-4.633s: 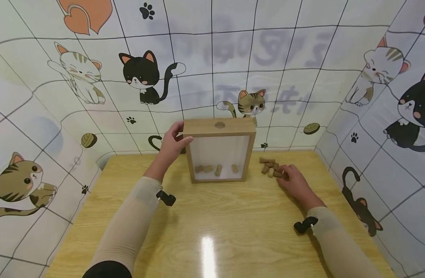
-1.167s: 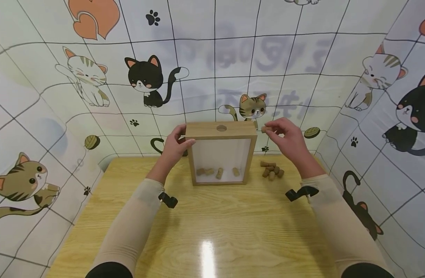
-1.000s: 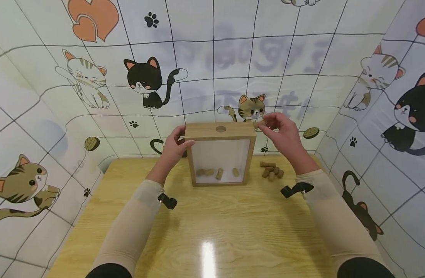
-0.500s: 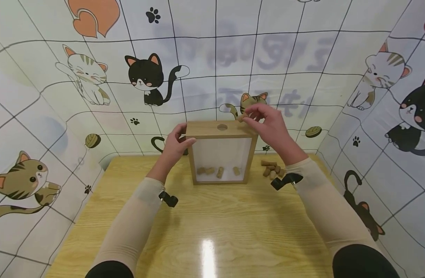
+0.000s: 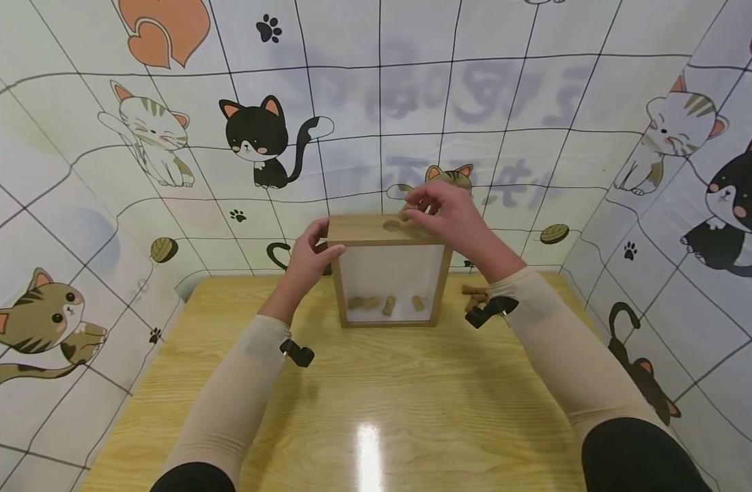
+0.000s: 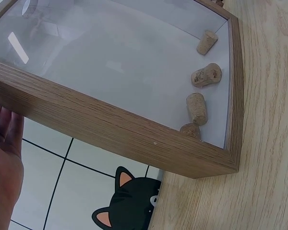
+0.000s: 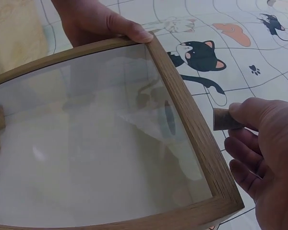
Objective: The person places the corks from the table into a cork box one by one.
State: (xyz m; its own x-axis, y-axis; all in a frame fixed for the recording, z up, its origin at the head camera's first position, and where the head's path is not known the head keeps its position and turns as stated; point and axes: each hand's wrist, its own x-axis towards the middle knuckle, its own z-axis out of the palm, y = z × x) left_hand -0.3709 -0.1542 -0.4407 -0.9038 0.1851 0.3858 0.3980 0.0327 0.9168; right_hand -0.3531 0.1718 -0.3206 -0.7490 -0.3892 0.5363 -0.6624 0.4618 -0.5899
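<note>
Pinched one cork (image 7: 225, 120) between thumb and fingertips of the right hand (image 5: 449, 208), remaining fingers loosely bent, just beside the hole (image 5: 391, 225) in the top of the box (image 5: 357, 230), one end toward the wood. Could not tell whether touching or apart there. Gripped the box at its upper left corner with the left hand (image 5: 306, 256), thumb on the front frame, fingers reaching round the side. Risked, by the look of it, dropping the cork behind the box through a weak pinch, or catching it on the rim through coming in askew. Risked also tipping the upright box through a hard push from the right against too light a hold. Counted two hands, one box, one hole, two black clips (image 5: 298, 354) at the wrists, one cork in the pinch, and four corks (image 6: 197, 109) low behind the clear pane (image 6: 110, 86): two close together at the left, one near the middle, one toward the right. Could not count the partly hidden pile (image 5: 474, 290) of corks on the table (image 5: 376, 376), right of the box.
</note>
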